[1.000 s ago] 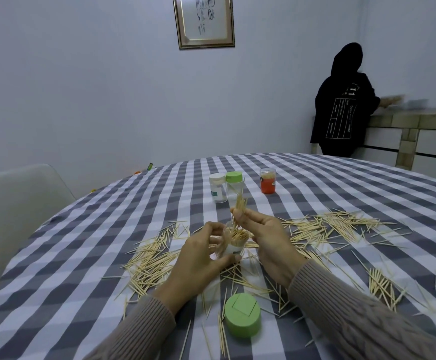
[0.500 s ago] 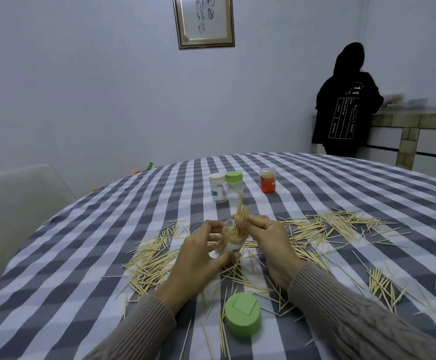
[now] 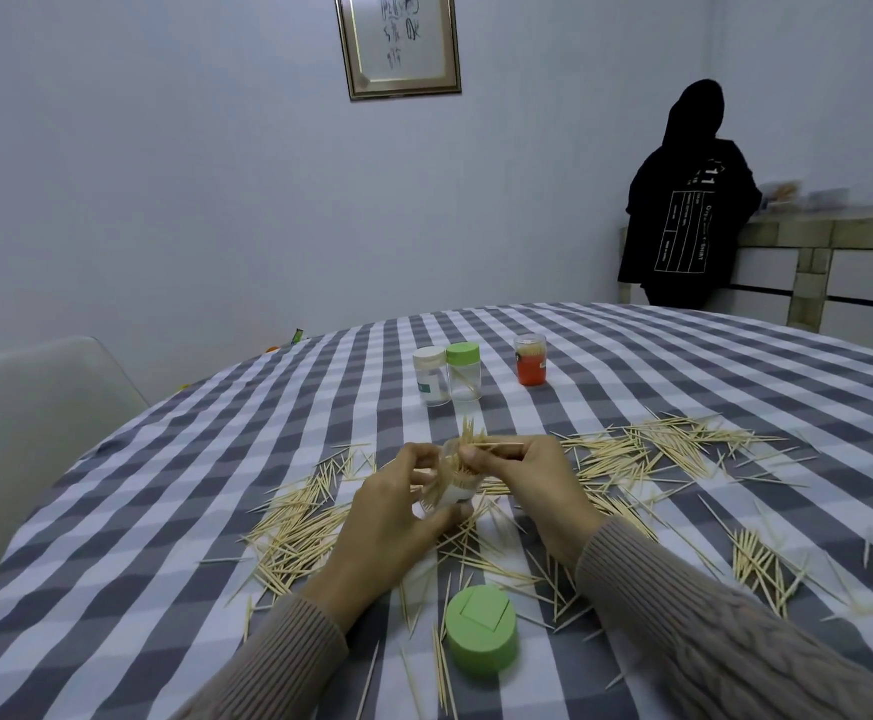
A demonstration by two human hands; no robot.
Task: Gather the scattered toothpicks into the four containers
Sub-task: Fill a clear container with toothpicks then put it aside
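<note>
Looking down from the head view, lots left: toothpicks (image 3: 647, 452) litter the checked tablecloth (image 3: 683, 366) on both sides. Only the orange jar (image 3: 530, 359) looks filled; two capped jars (image 3: 447, 374) seem nearly empty. Left hand (image 3: 392, 506) grips the clear jar (image 3: 450, 483), right hand (image 3: 533, 480) pinches a bunch into it, green lid (image 3: 482, 636) lying nearer me.

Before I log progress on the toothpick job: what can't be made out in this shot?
Head view only:
- How full the held container is: left hand and right hand cover it.
- White-lidded container: contents too small to tell.
- Toothpicks at right: the frame edge may cut off more.
</note>
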